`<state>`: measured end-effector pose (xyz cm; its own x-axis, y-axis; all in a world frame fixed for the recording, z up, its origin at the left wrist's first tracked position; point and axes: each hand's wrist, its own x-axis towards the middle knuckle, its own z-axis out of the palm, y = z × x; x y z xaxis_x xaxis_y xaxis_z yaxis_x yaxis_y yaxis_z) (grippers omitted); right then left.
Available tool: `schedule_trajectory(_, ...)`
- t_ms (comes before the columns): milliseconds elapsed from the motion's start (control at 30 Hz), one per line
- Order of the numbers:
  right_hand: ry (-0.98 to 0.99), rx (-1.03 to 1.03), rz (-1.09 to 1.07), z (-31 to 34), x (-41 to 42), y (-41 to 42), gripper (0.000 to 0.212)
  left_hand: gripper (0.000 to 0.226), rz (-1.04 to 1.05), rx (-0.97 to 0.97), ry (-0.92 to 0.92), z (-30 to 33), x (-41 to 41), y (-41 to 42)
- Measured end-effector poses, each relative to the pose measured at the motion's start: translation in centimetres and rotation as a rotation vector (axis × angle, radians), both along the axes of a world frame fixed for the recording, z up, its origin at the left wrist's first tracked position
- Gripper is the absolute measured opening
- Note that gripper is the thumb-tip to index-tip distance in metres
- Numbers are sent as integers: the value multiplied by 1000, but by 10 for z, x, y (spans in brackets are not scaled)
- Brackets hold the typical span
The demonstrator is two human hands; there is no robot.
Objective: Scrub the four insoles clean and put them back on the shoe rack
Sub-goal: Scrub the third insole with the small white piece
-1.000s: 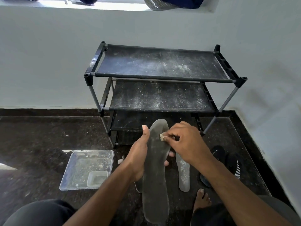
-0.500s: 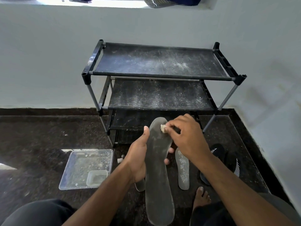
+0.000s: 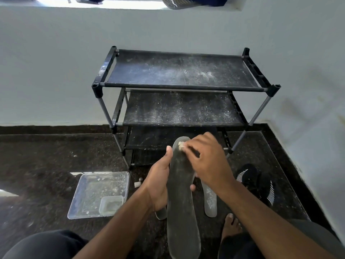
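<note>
My left hand (image 3: pixel 158 184) grips a long dark grey insole (image 3: pixel 182 208) at its middle, toe end pointing away from me. My right hand (image 3: pixel 207 161) pinches a small pale scrubbing wad (image 3: pixel 180 146) and presses it on the insole's toe end. A second grey insole (image 3: pixel 210 200) lies on the floor to the right. Part of a third insole (image 3: pixel 161 214) peeks out under my left hand. The black three-tier shoe rack (image 3: pixel 179 86) stands against the wall, its shelves dusty and bare.
A clear plastic tray (image 3: pixel 93 191) with a small tub (image 3: pixel 111 204) in it sits on the dark floor at the left. A black sock with white stripes (image 3: pixel 257 182) lies at the right. My bare foot (image 3: pixel 230 225) rests near the insoles. The wall corner closes in at the right.
My right hand has slid the wad up the insole from the forefoot to the toe tip. The left hand keeps its hold on the insole.
</note>
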<state>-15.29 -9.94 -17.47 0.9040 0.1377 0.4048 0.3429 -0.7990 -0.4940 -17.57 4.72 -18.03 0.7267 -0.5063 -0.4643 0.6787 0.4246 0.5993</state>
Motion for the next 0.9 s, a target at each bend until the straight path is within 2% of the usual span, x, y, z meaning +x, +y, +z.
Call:
schedule_trajectory(67, 4, -9, 48, -3, -2, 4, 13, 74, 9, -11, 13, -1, 1, 1)
schedule_trajectory(233, -34, 140, -153, 1, 8, -10, 7, 73, -27, 5, -19, -3, 0, 0)
schedule_trajectory(400, -33, 83, 12, 0, -1, 7, 7, 72, -35, -1, -10, -7, 1, -1)
schedule_trajectory(567, 13, 187, -161, 3, 8, -6, 6, 69, -44, 20, -57, -4, 1, 0)
schedule_trajectory(733, -28, 113, -13, -1, 0, 8, 6, 69, -42, 21, -14, -6, 1, -1)
schedule_trajectory(900, 15, 263, -194, 0, 10, -5, 7, 68, -64, 52, -56, -6, 0, -1)
